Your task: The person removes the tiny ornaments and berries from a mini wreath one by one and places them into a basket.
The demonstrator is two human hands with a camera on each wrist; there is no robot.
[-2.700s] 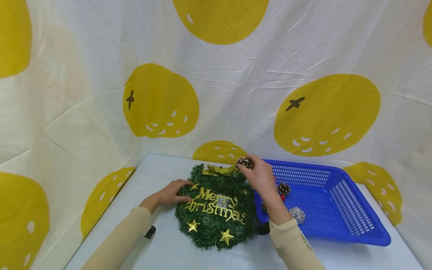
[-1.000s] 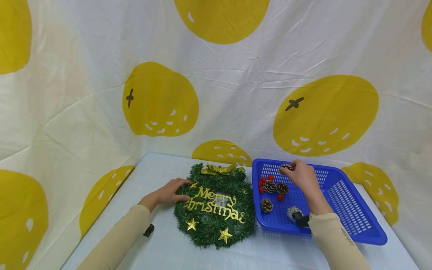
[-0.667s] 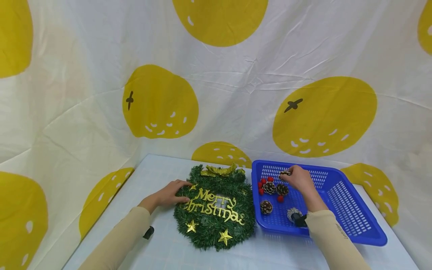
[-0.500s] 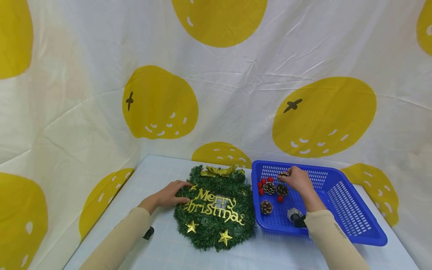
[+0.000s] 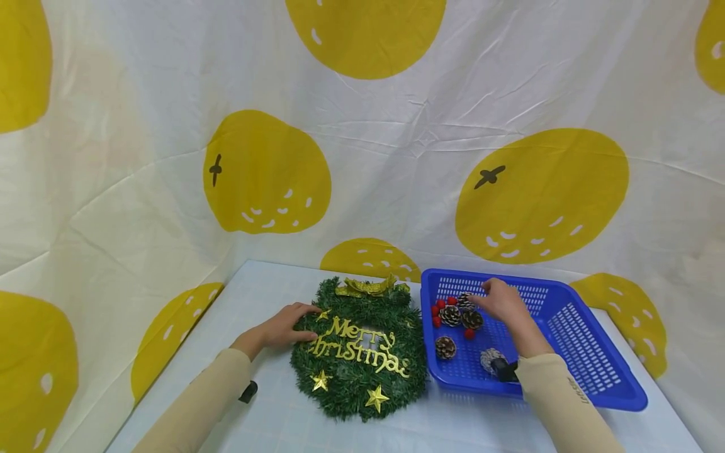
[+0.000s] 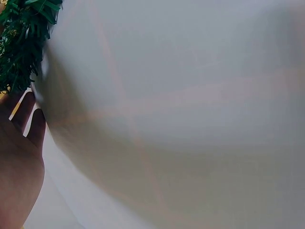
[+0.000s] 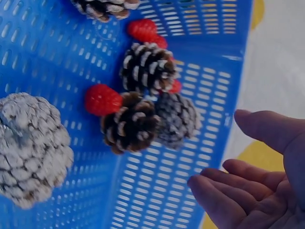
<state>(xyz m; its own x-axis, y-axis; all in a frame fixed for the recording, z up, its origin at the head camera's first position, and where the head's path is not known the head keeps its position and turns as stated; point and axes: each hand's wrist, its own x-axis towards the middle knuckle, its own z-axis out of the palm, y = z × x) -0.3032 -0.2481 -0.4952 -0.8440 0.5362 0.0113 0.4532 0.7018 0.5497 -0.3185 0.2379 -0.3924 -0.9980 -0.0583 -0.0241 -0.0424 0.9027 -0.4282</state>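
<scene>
My left hand rests on the left edge of a green Christmas wreath, thumb and fingers apart. In the left wrist view its loosely extended fingertips touch the wreath's fringe. Gold "Merry Christmas" lettering, gold stars and a gold bow decorate the wreath. Over the blue basket, my right hand holds nothing, its thumb and fingers parted. Just beside its fingertips lies a pine cone, against other brown pine cones and red berries.
A whitish pine cone lies nearer the basket's front, partly behind the dark wrist camera. Another brown pine cone sits by the left wall. A white curtain with yellow fruit prints encloses the pale table.
My right hand has moved from the wreath's top right to the basket, carrying a pine cone, and has let it go beside the others. My left hand has stayed on the wreath.
</scene>
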